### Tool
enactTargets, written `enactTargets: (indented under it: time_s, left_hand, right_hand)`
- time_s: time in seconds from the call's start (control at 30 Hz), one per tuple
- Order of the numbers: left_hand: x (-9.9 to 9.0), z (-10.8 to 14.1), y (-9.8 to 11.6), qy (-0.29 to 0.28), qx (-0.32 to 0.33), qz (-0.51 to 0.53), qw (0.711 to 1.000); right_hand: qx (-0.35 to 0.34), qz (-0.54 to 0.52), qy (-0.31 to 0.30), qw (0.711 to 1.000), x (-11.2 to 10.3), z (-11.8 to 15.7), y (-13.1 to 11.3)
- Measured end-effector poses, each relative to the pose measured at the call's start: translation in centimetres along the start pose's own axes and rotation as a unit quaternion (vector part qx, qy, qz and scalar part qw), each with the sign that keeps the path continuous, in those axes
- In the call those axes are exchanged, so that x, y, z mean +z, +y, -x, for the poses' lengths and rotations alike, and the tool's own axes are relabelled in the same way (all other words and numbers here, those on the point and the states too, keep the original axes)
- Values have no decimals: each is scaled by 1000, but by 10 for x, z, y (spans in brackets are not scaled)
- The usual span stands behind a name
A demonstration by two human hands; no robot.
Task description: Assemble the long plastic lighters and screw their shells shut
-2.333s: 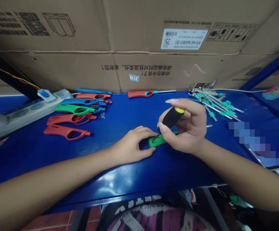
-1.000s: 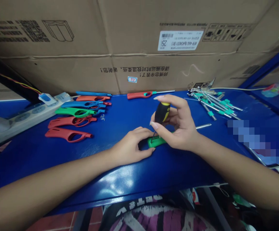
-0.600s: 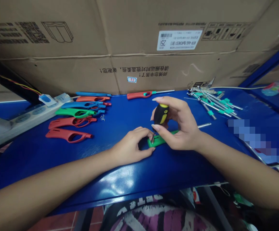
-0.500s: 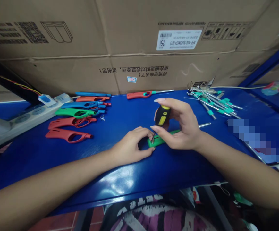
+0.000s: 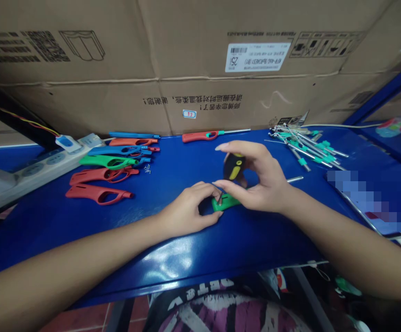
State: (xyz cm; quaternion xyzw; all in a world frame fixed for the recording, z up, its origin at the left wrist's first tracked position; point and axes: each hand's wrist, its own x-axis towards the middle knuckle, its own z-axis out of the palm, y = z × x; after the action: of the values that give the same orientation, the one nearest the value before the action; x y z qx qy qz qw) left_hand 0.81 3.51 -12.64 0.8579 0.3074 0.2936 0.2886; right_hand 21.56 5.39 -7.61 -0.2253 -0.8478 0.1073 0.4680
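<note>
The cardboard (image 5: 117,103) stood along the back as before, and the blue tabletop (image 5: 173,166) in front of it held the same layout. On the left, the coloured casings (image 5: 100,192) lay in their row, unmoved. The right hand (image 5: 256,173) had shifted leftward since the earliest frame, and its thumb and forefinger now spread wider than half a second before, loosely grasping the screwdriver between them and the curled fingers. The left hand (image 5: 190,207) had not moved; thumb and fingers kept pinching the butt end of the green lighter. At the right rear, the metal rods (image 5: 311,146) with teal pieces stayed heaped. The green lighter (image 5: 228,201) lay in place on the tabletop, partly under the right hand, more of its metal tube showing beyond the palm than at first. The screwdriver (image 5: 234,167), slanted far over earlier, stood more upright, its shaft meeting the lighter near the butt; the very tip was too small to make out. The tiny screws (image 5: 147,169) beside the casings were undisturbed.
</note>
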Motion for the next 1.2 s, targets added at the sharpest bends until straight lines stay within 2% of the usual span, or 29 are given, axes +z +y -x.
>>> enactTargets:
  time_s: [0.1, 0.23, 0.3, 0.4, 0.43, 0.6, 0.67, 0.77, 0.83, 0.93, 1.0, 1.1, 1.2]
  left_hand:
    - [0, 0, 0, 3, 3, -4, 1000]
    - [-1, -1, 2, -4, 1, 2, 1000]
    - [-1, -1, 2, -3, 2, 3, 1000]
    - [-1, -1, 1, -2, 5, 10, 1000]
    - [-1, -1, 1, -3, 4, 13, 1000]
    - [-1, -1, 2, -16, -9, 17, 1000]
    - [-2, -2, 3, -19, -7, 19, 1000]
    - [-3, -2, 5, -18, -3, 23, 1000]
    - [-3, -2, 5, -16, -7, 21, 1000]
    - [-2, -2, 4, -17, -11, 16, 1000]
    - [-2, -1, 4, -14, -8, 17, 1000]
    - [-2, -1, 3, -9, -5, 19, 1000]
    - [-2, -2, 4, -14, -7, 17, 1000]
  right_hand:
    - [-42, 45, 2, 998, -2, 0, 3]
    - [45, -24, -51, 997, -6, -4, -2]
    - [48, -22, -32, 998, -7, -5, -2]
    - [5, 56, 54, 997, -6, -6, 0]
    - [-3, 73, 66, 995, -6, -7, 0]
    - [54, -4, -11, 998, -7, -10, 0]
    - [51, 12, 15, 999, -9, -10, 0]
    - [-1, 74, 61, 995, -11, -9, 0]
    - [1, 55, 30, 998, -12, -9, -2]
    - [54, -11, -40, 998, -12, -10, -6]
    - [46, 5, -29, 998, -13, -10, -7]
    - [-12, 84, 1, 996, -17, -12, -7]
    - [14, 56, -54, 997, -23, -13, -7]
